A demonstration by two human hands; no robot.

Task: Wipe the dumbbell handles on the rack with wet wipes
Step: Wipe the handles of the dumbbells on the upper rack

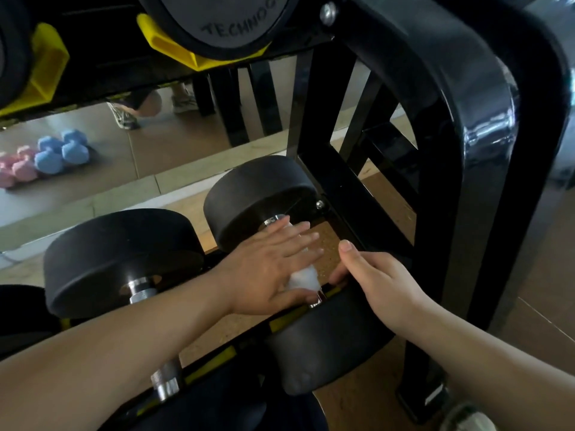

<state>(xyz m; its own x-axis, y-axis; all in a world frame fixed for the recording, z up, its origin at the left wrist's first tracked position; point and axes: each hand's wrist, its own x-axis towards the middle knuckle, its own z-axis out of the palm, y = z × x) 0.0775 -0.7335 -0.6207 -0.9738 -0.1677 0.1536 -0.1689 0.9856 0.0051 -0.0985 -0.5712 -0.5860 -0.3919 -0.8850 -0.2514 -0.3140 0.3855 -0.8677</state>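
A black dumbbell (pixel 258 194) lies on the lower shelf of the black rack (pixel 473 169), at its right end. A white wet wipe (pixel 303 279) is wrapped over its chrome handle. My left hand (pixel 267 269) lies on the wipe with straight fingers, pressing it onto the handle. My right hand (pixel 376 281) rests on the dumbbell's near head (pixel 326 343), thumb raised and fingertips curled over the head's edge. A second black dumbbell (pixel 118 256) sits to the left, its chrome handle (pixel 141 292) partly hidden by my left forearm.
The upper shelf holds a large dumbbell head (pixel 230 23) in yellow cradles (pixel 168 45). A mirror behind the rack reflects blue hex dumbbells (pixel 59 150), pink ones (pixel 14 169) and a person's shoes. The rack's thick right upright stands close beside my right hand.
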